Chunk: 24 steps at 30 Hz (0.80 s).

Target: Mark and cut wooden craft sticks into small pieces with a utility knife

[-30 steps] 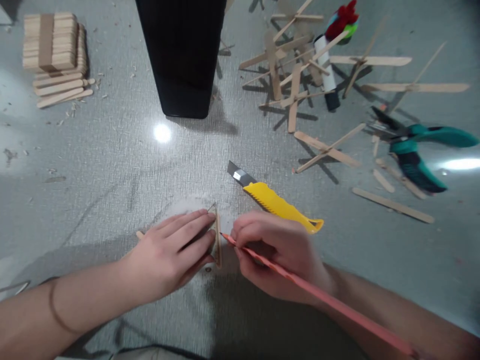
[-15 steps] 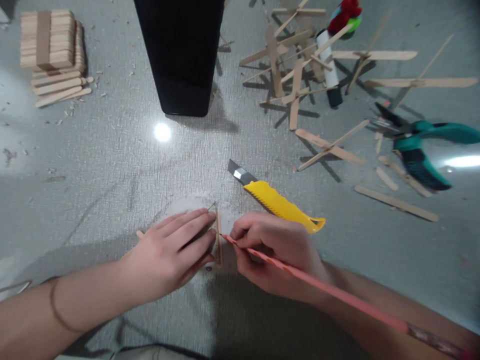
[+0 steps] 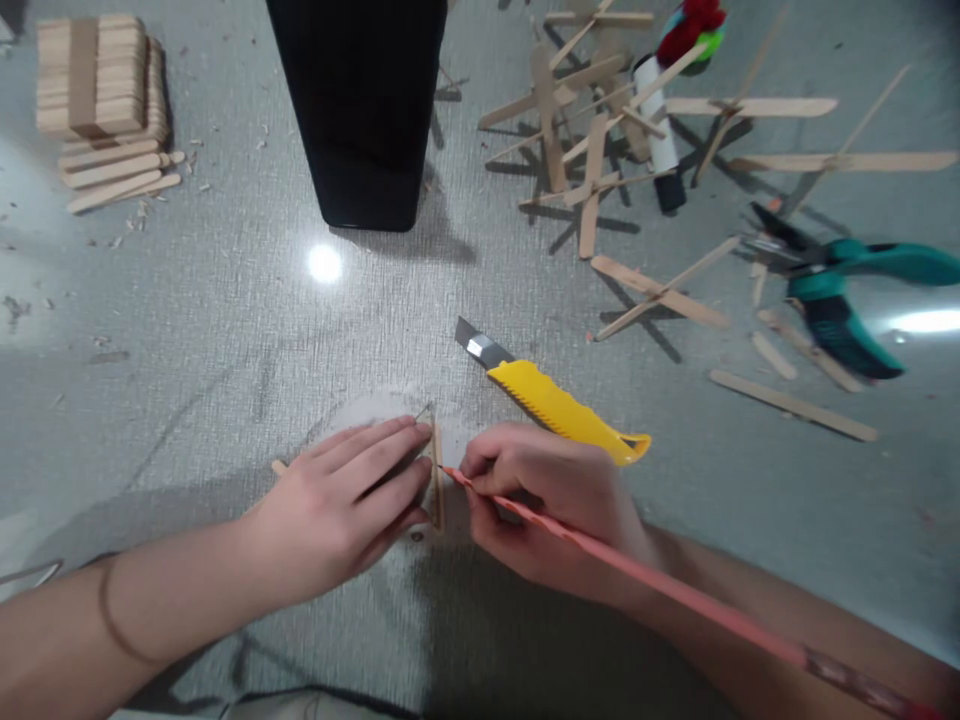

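Two bare hands are on my feed, close together low over the grey worktop point(image 3: 247, 330). I have the right hand point(image 3: 551, 510) closed on a pink pencil point(image 3: 637, 570), pinching it near its sharpened end, while the shaft slants back over the forearm. Its point sits right at the edge of a narrow strip point(image 3: 438, 490); I can't tell from here whether it touches. The left hand point(image 3: 330, 510) lies palm down, fingers stretched out, their tips resting on or just beside that strip, which lies on the worktop between my two hands. Most of what is under the left palm is hidden from me, though the end of a stick point(image 3: 279, 468) pokes out past its outer side. Just beyond the right hand I see a yellow knife point(image 3: 551, 400), blade bared and aimed up and left, its tail end near my knuckles. Farther right are green pliers point(image 3: 885, 260) with their handles apart, scraps next to them, and a loose stick point(image 3: 791, 405) in front. Past the knife sits a crossed pair point(image 3: 671, 297), with more crosses heaped behind it around a white tube point(image 3: 658, 135). Top centre I have a black slab point(image 3: 360, 120), and far left a banded bundle point(image 3: 124, 80) of sticks.
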Tool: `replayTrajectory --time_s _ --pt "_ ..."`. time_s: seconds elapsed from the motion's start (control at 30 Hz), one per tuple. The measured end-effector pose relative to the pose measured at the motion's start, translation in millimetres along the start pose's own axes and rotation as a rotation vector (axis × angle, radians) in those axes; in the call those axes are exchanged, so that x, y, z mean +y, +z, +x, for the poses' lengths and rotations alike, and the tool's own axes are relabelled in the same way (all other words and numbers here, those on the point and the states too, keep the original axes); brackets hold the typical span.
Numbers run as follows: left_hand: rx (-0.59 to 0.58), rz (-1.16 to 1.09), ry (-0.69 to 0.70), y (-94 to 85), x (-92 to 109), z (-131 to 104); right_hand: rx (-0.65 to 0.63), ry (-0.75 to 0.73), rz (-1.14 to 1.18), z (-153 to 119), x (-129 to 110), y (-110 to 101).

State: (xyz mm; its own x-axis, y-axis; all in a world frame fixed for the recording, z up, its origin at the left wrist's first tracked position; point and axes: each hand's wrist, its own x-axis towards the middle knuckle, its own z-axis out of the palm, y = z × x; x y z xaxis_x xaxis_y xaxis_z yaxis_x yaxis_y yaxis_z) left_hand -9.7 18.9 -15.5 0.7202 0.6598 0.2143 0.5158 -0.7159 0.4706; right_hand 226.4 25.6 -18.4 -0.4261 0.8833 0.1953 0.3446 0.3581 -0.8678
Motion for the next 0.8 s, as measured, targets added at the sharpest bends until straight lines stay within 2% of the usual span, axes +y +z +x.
replayTrajectory --time_s 0.8 --pt "-0.009 0.001 -0.007 0.9 -0.4 0.4 -0.024 0.031 0.046 0.9 0.8 0.8"
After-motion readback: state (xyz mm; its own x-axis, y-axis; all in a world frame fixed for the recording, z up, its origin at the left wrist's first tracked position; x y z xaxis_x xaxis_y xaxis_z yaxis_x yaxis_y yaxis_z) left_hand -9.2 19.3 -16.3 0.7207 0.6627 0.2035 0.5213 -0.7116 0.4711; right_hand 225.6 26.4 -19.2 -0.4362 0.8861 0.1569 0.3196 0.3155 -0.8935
